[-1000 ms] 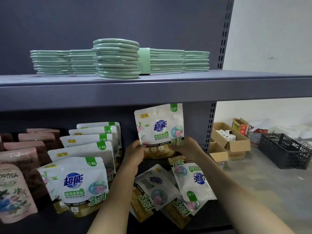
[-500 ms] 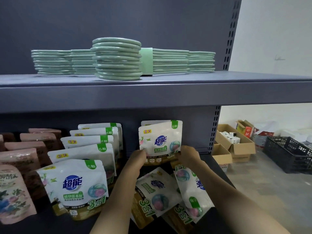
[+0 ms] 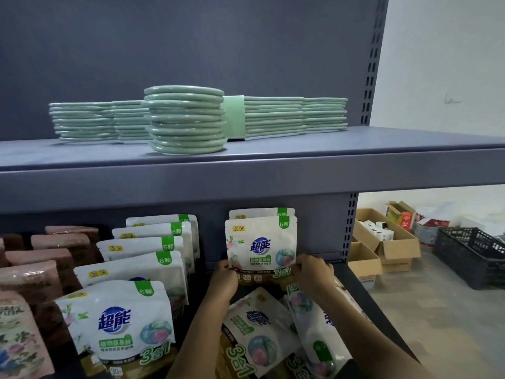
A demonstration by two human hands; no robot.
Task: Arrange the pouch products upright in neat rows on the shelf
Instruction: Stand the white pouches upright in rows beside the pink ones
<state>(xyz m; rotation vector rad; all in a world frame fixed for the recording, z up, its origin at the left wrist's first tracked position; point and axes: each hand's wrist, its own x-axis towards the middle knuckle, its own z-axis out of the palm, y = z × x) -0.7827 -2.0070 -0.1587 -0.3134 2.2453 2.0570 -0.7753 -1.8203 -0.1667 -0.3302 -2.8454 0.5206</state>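
Pouch (image 3: 261,246), white with blue lettering and a green tab, stands upright at the rear of the lower shelf (image 3: 363,285), before a second like it. Our left hand (image 3: 225,280) and right hand (image 3: 314,274) pinch its bottom corners. We judge it light, soft and slippery, best held there.

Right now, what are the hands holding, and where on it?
Both hands grip one upright white laundry-pod pouch at its bottom: left hand at the lower left corner, right hand at the lower right.
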